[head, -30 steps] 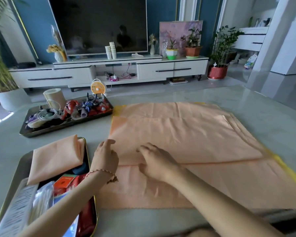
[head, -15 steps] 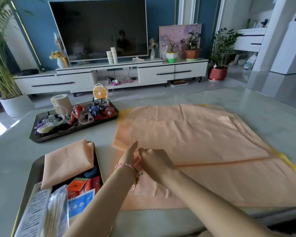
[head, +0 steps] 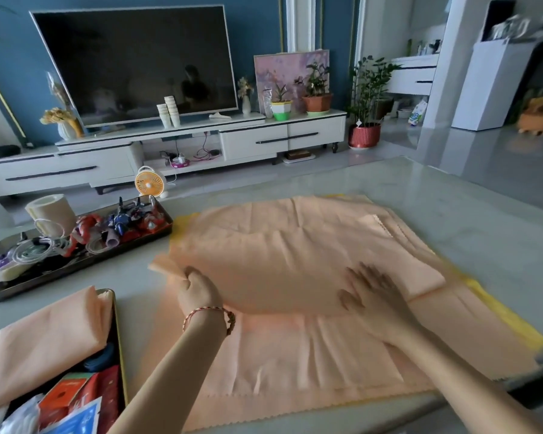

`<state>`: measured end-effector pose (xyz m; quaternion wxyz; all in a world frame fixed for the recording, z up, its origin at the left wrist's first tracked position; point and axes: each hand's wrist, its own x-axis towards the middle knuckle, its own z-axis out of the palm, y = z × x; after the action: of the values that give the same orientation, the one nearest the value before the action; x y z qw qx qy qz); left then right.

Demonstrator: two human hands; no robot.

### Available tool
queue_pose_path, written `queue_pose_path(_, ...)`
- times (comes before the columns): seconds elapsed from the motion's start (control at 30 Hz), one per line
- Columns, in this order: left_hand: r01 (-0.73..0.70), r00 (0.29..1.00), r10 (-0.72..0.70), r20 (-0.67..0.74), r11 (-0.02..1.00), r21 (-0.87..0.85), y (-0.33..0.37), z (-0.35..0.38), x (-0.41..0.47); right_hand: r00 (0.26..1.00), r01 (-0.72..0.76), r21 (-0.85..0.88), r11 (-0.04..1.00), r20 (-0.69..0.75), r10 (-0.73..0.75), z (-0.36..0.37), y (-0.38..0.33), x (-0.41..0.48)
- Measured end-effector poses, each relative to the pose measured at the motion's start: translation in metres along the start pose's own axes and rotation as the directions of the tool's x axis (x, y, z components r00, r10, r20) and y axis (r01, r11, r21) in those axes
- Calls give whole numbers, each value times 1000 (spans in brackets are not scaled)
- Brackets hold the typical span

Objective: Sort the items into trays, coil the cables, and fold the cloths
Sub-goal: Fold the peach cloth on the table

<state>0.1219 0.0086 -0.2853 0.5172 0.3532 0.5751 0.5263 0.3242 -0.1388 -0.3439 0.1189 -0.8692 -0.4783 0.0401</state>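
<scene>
1. Gripping a raised fold of the peach cloth (head: 295, 261) at its left edge with the left hand (head: 198, 289), fingers and thumb curled round the fabric. Red braided bracelet (head: 208, 315) on that wrist.
2. Pressing flat on the same cloth with the right hand (head: 373, 292), fingers straight and spread wide. Too blurred to tell more of the fingers.
3. Lying creased and layered on the table (head: 452, 208), under both hands and reaching well beyond the fingertips. Bulging upward between the two hands.
4. Showing from under the peach cloth, to the right of the right hand: a strip of yellow cloth (head: 508, 317).
5. Just left of the left forearm: a gold-rimmed tray (head: 117, 339), with a folded peach cloth (head: 44, 339) resting on top of red and blue packets (head: 76, 399).
6. Farther off, beyond and to the left of the left hand: a dark tray (head: 76, 267), apart from the spread cloth, holding coiled white cables (head: 35, 249), red and blue toy figures (head: 123, 219) and a pale roll (head: 51, 209) at its far left end.
7. Past the dark tray, off the table: a small orange fan (head: 149, 183) on the floor.
</scene>
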Motion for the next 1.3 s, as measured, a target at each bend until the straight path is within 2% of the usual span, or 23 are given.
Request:
queue_pose_path(0.1,-251,964,234,123,957,147,18,23,-27,1000,1,75,997,-27,1,6,2,4)
queue_pose_path(0.17,-414,903,360,236,875,250,23,47,-45,997,-19,328,945,-61,41,2,0,8)
queue_pose_path(0.2,-515,844,427,325,813,270,24,57,-54,992,-44,523,851,-79,99,-2,-1,7)
queue_pose_path(0.23,-617,762,466,449,733,286,23,73,-67,978,-70,699,712,-91,185,-6,4,8)
queue_pose_path(0.3,-798,569,466,678,510,320,13,98,-90,943,-92,894,438,-63,327,-21,13,11)
queue_pose_path(0.37,-905,421,423,802,253,342,-6,117,-106,913,-101,990,97,54,405,-38,21,13)
queue_pose_path(0.4,-920,391,361,846,157,358,-17,125,-115,905,-113,992,-50,123,407,-45,27,14)
queue_pose_path(0.43,-923,383,284,879,86,375,-30,132,-120,898,-125,985,-121,164,408,-51,34,15)
queue_pose_path(0.47,-917,397,196,897,46,395,-41,135,-124,892,-155,982,-110,187,412,-55,39,14)
queue_pose_path(0.5,-911,411,118,904,8,413,-55,138,-129,887,-181,983,-37,180,425,-57,46,11)
queue_pose_path(0.53,-905,423,64,904,-24,425,-65,139,-131,894,-201,972,124,130,429,-57,50,9)
queue_pose_path(0.6,-912,400,24,916,-96,400,-82,138,-134,905,-201,874,443,-8,426,-53,57,6)
queue_pose_path(0.63,-916,378,18,926,-139,377,-87,138,-135,905,-197,834,515,-46,422,-50,61,5)
queue_pose_path(0.73,-912,354,23,935,-212,351,-81,135,-141,905,-228,739,634,-79,418,-42,65,5)
queue_pose_path(0.8,-875,308,150,939,-343,342,-68,128,-142,882,-227,677,700,-162,442,-42,63,5)
queue_pose_path(0.87,-852,240,271,932,-401,336,-52,118,-140,846,-258,548,796,-270,460,-44,64,4)
queue_pose_path(0.9,-842,262,225,938,-421,337,-46,111,-136,842,-275,450,850,-314,439,-43,66,3)
queue_pose_path(0.97,-824,274,194,942,-458,334,-43,97,-123,853,-304,283,910,-344,393,-40,71,2)
queue_pose_path(1.0,-823,251,193,949,-474,314,-41,90,-117,863,-317,236,919,-331,383,-39,73,1)
queue_pose_path(1.07,-849,250,162,954,-437,297,-46,75,-102,878,-340,159,927,-300,374,-35,76,0)
queue_pose_path(1.2,-881,336,2,942,-354,315,-50,61,-81,879,-384,26,923,-296,374,-32,78,3)
queue_pose_path(1.23,-896,284,5,959,-356,267,-55,57,-73,874,-397,-1,918,-306,378,-33,77,2)
queue_pose_path(1.3,-911,275,-28,961,-326,252,-57,52,-64,876,-385,-65,921,-340,342,-37,74,0)
